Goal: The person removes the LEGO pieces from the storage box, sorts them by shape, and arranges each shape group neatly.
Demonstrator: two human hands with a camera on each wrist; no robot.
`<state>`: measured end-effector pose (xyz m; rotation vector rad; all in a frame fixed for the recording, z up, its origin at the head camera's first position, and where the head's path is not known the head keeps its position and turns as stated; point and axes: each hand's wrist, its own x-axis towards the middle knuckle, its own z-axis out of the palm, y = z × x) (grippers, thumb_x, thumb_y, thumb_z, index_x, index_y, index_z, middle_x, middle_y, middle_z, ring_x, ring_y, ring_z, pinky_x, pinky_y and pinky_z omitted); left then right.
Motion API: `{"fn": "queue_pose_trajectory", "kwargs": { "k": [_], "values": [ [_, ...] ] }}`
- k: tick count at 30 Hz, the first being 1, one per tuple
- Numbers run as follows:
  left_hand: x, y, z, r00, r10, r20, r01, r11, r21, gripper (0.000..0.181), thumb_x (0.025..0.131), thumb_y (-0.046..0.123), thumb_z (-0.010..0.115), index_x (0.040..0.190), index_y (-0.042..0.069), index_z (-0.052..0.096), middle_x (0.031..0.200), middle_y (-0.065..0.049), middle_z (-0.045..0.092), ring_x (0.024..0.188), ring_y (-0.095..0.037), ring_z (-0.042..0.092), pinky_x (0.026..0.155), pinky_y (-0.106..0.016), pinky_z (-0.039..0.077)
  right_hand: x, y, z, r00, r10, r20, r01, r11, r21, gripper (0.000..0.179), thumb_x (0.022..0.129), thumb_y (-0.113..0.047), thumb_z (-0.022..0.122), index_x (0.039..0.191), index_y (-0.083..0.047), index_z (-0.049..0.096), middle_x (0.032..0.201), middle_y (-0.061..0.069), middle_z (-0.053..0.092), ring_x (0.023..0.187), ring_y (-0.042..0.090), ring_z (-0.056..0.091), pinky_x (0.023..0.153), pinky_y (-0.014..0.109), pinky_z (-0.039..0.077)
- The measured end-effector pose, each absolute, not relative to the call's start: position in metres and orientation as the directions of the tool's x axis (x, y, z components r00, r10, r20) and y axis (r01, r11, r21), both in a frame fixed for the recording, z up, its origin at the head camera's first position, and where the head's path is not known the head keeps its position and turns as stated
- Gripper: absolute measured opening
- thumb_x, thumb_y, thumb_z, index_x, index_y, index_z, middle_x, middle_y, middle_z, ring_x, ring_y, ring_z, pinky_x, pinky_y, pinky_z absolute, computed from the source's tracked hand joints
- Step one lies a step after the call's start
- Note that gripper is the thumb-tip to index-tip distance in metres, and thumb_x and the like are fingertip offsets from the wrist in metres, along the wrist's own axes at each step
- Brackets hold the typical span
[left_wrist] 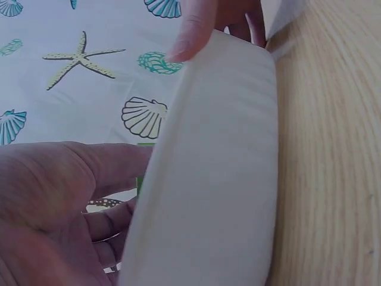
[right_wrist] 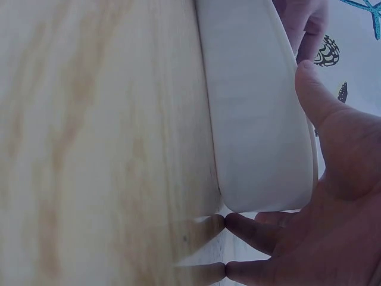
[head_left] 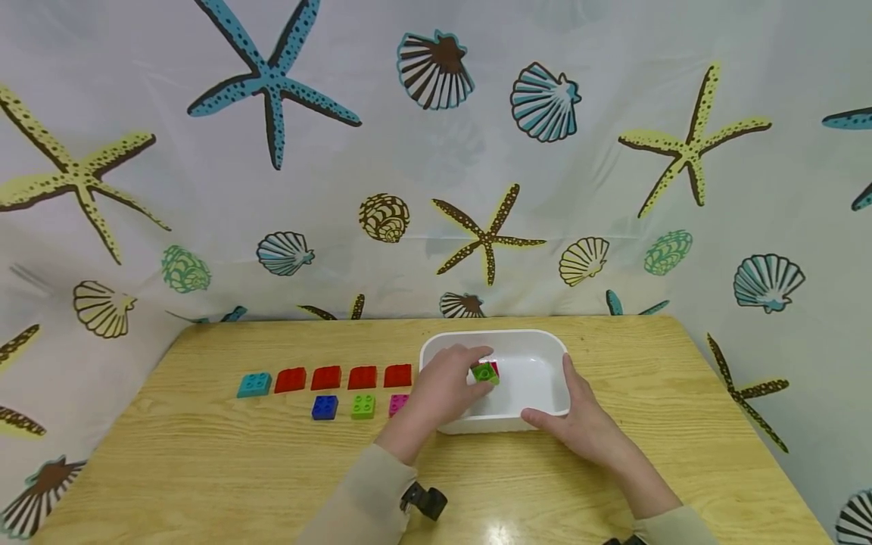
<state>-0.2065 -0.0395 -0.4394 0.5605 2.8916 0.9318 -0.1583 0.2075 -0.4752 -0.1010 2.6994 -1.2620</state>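
A white plastic box (head_left: 538, 378) stands on the table. My left hand (head_left: 446, 382) reaches over its left side, thumb and index finger on either side of a green toy brick (head_left: 485, 372) inside. A bit of red or pink (head_left: 496, 369) shows beside that brick. In the left wrist view the box wall (left_wrist: 208, 161) hides most of the brick, leaving a green sliver by the thumb. My right hand (head_left: 584, 420) holds the box's front right corner. In the right wrist view its thumb lies at the rim, with the fingers (right_wrist: 250, 232) around the end, down near the table.
Left of the box runs a row of red bricks (head_left: 326, 378) with a teal brick (head_left: 254, 384) at its end. In front of them lie a blue brick (head_left: 325, 407), a lime brick (head_left: 363, 406) and a pink brick (head_left: 397, 404), partly behind my left arm. A patterned curtain hangs behind.
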Motion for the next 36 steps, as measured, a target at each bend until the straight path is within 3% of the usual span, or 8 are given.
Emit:
{"fn": "queue_pose_trajectory", "kwargs": {
  "k": [5, 12, 24, 31, 36],
  "values": [
    [-0.201, -0.043, -0.431, -0.92, 0.361, 0.153, 0.378, 0.714, 0.589, 0.049, 0.101, 0.023, 0.084, 0.147, 0.013, 0.071, 0.123, -0.006, 0.073, 0.106, -0.026, 0.064, 0.089, -0.039, 0.061, -0.158, 0.209, -0.475, -0.984, -0.139, -0.115, -0.001, 0.639, -0.77, 0.129, 0.098, -0.055, 0.081, 0.175, -0.002, -0.009, 0.177, 0.036, 0.009, 0.158, 0.058, 0.03, 0.125, 0.071, 0.031],
    [-0.195, -0.045, -0.42, -0.906, 0.358, 0.223, 0.416, 0.67, 0.614, 0.041, 0.1, 0.018, 0.085, 0.139, 0.012, 0.075, 0.126, -0.005, 0.076, 0.117, -0.031, 0.066, 0.097, -0.045, 0.061, -0.159, 0.209, -0.476, -0.983, -0.14, -0.117, 0.001, 0.639, -0.769, 0.129, 0.098, -0.055, 0.081, 0.175, -0.004, -0.009, 0.178, 0.035, 0.009, 0.158, 0.057, 0.029, 0.126, 0.07, 0.031],
    [-0.187, -0.048, -0.409, -0.927, 0.305, 0.221, 0.374, 0.674, 0.637, 0.039, 0.095, 0.015, 0.09, 0.127, 0.013, 0.068, 0.122, -0.005, 0.074, 0.117, -0.028, 0.066, 0.1, -0.044, 0.06, -0.159, 0.209, -0.477, -0.984, -0.13, -0.121, 0.013, 0.63, -0.776, 0.129, 0.098, -0.054, 0.082, 0.175, -0.006, -0.01, 0.179, 0.032, 0.007, 0.159, 0.055, 0.027, 0.128, 0.069, 0.027],
    [-0.185, -0.05, -0.405, -0.925, 0.301, 0.23, 0.376, 0.647, 0.664, 0.039, 0.093, 0.011, 0.089, 0.125, 0.011, 0.067, 0.12, -0.007, 0.071, 0.116, -0.034, 0.066, 0.093, -0.043, 0.06, -0.159, 0.209, -0.476, -0.984, -0.131, -0.124, 0.013, 0.636, -0.772, 0.129, 0.098, -0.055, 0.082, 0.175, -0.005, -0.009, 0.179, 0.033, 0.007, 0.16, 0.055, 0.027, 0.128, 0.069, 0.027],
    [-0.186, -0.053, -0.404, -0.915, 0.307, 0.261, 0.4, 0.621, 0.674, 0.039, 0.092, 0.011, 0.091, 0.123, 0.011, 0.068, 0.119, -0.004, 0.068, 0.113, -0.031, 0.064, 0.089, -0.04, 0.058, -0.16, 0.209, -0.476, -0.983, -0.128, -0.132, 0.02, 0.638, -0.769, 0.129, 0.098, -0.056, 0.081, 0.175, -0.006, -0.01, 0.179, 0.032, 0.007, 0.16, 0.056, 0.026, 0.128, 0.069, 0.026]
  ]
}}
